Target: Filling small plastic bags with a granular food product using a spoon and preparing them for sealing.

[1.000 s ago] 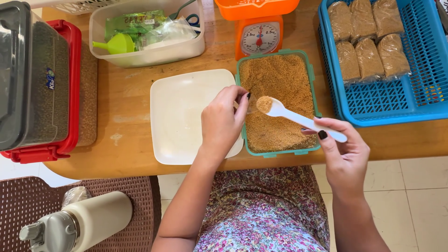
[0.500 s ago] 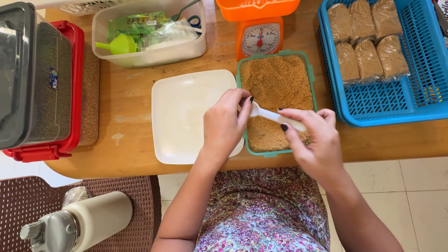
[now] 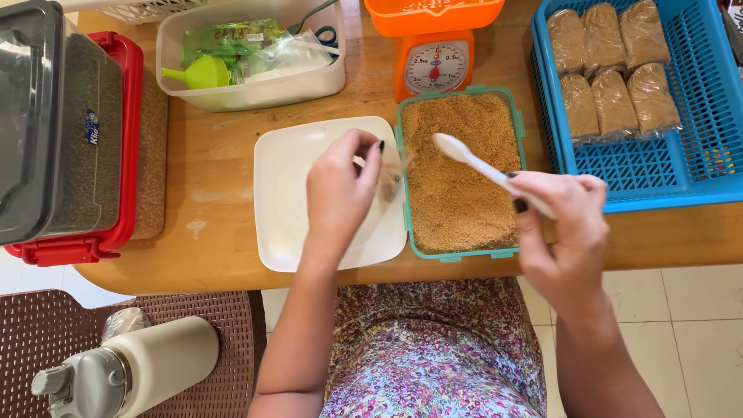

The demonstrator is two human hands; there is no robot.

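My left hand (image 3: pixel 340 193) hovers over the white square plate (image 3: pixel 286 193) and pinches a small clear bag (image 3: pixel 389 179) that holds some brown granules, at the edge of the green-rimmed container (image 3: pixel 464 178). That container is full of brown granules. My right hand (image 3: pixel 561 232) grips the handle of a white plastic spoon (image 3: pixel 472 159); the spoon's bowl is over the granules and looks empty.
An orange kitchen scale (image 3: pixel 433 62) stands behind the container. A blue basket (image 3: pixel 681 162) at the right holds several filled bags. A clear tub (image 3: pixel 248 85) with a green funnel sits at the back, a red-lidded box (image 3: pixel 70 139) at the left, a bottle (image 3: pixel 131 371) on a chair.
The spoon carried granules to the bag in my left hand and has moved back over the container, now empty. My left hand has shifted slightly left over the plate.
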